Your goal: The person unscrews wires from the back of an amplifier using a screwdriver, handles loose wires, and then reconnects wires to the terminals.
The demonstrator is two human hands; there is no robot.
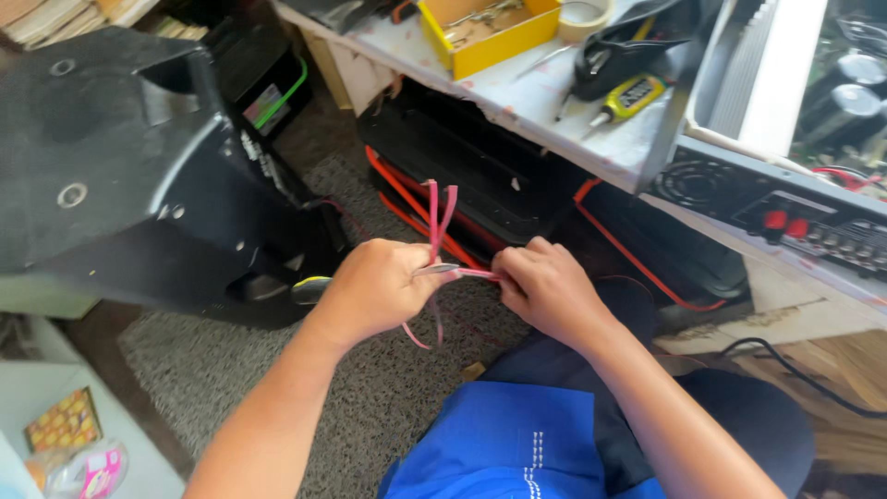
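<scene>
I see one big black speaker cabinet (pixel 120 166) on the grey carpet (pixel 388 388). Right of the cabinet, one white workbench (pixel 554 111) carries one yellow box (pixel 490 32). Between cabinet and bench, my left hand (pixel 374 286) is closed round a screwdriver (pixel 314 288) and two pink wires (pixel 440 217); my right hand (pixel 545 286) pinches one wire end.
</scene>
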